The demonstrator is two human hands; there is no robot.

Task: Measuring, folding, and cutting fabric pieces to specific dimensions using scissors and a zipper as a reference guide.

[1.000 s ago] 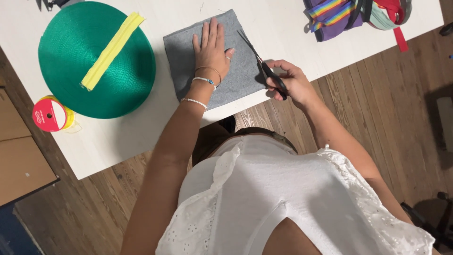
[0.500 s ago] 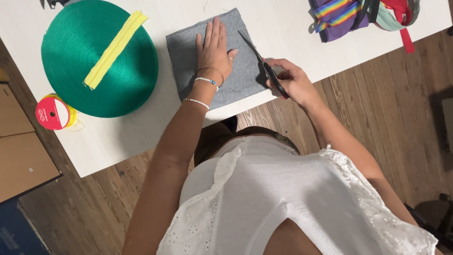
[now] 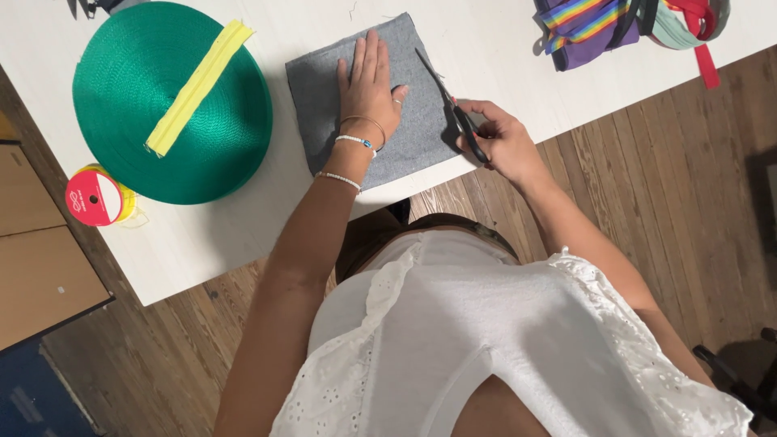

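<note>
**Grey fabric held flat, scissors at its edge**

The square grey fabric piece (image 3: 421, 121) lies on the white table (image 3: 243, 226), right of the green webbing roll (image 3: 121, 129). The left hand (image 3: 368, 89) presses it, fingers flat and together. The right hand (image 3: 502, 137), fingers curled, grips black scissors (image 3: 453, 109) at the fabric's right edge.

Table (image 3: 502, 57) spans top of frame. Fabric piece (image 3: 324, 113) lies top centre, left hand (image 3: 368, 93) flat on it; right hand (image 3: 498, 137) w/ scissors (image 3: 449, 101) at its right edge. Webbing roll (image 3: 105, 97) upper left, zipper strip (image 3: 198, 89) across it; ribbon spool (image 3: 93, 198) below-left. Strap pile (image 3: 591, 20) upper right.
</note>
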